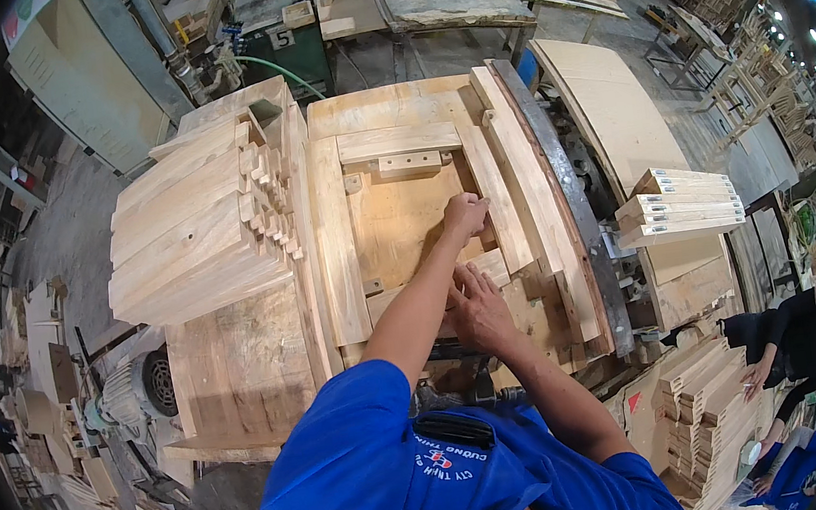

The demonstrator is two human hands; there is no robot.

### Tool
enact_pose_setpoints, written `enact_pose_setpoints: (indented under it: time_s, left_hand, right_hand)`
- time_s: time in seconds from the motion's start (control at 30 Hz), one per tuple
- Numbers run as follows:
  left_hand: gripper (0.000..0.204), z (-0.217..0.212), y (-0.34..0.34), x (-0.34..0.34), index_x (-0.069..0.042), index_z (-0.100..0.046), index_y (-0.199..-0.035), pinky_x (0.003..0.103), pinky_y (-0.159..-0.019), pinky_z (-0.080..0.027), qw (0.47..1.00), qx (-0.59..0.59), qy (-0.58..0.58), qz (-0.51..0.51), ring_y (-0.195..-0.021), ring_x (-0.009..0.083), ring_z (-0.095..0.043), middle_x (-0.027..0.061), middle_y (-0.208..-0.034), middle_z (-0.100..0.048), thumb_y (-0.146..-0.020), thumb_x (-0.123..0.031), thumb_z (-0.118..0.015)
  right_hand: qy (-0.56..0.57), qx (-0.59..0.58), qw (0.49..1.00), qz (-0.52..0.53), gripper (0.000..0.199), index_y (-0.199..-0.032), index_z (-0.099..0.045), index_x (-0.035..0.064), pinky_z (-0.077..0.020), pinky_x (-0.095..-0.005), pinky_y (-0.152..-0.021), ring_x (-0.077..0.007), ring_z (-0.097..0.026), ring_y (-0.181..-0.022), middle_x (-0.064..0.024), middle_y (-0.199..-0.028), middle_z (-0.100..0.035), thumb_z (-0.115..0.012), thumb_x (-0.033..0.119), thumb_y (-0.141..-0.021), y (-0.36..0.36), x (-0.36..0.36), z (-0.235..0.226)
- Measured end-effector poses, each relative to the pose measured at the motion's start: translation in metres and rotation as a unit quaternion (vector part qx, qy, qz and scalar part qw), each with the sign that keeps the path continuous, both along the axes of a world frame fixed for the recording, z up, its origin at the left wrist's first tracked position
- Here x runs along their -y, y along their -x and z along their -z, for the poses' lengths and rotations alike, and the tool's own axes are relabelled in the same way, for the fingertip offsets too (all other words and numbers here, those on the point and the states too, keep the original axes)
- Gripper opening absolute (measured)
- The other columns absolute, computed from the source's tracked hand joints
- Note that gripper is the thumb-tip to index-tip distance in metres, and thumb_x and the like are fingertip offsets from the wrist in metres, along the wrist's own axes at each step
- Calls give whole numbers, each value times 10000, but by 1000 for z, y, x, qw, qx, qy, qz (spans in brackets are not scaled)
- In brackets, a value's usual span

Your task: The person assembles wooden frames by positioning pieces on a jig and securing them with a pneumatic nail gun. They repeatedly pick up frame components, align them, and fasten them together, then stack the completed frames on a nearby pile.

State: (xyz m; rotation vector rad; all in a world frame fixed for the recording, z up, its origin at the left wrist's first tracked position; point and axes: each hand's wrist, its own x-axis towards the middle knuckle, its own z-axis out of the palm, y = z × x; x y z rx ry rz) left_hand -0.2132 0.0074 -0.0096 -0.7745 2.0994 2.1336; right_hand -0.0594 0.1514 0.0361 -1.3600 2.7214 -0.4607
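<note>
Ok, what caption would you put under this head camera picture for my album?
Both hands, left hand and right hand, press on a wooden frame beside a stack of wood pieces.

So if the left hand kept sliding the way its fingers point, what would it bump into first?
Probably the long wooden rail on the right of the frame; the left hand already rests right beside it, though depth is hard to judge here.
</note>
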Motion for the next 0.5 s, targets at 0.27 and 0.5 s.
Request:
enact_pose_setpoints:
  time_s: [0.27,0.5]
  left_hand:
    - [507,-20,-141,-17,-11,-699,-1241,467,-1030,-518,928,-29,353,112,-1094,352,-698,182,-1128,-744,-918,-398,-753]
    - [966,-36,-192,-21,4,-439,-1521,480,-1223,-289,843,-89,502,169,-1400,339,-450,179,-1447,-528,-788,-486,-836]
  right_hand:
    - [78,48,996,19,530,-1359,-627,37,-471,-490,-1074,-431,-573,-1236,-207,-1348,-595,-756,228,-882,-51,-36,-20]
    - [51,125,987,-88,455,-1245,-680,68,-493,-476,-903,-344,-610,-1084,-129,-1134,-659,-778,318,-877,-104,-70,-17]
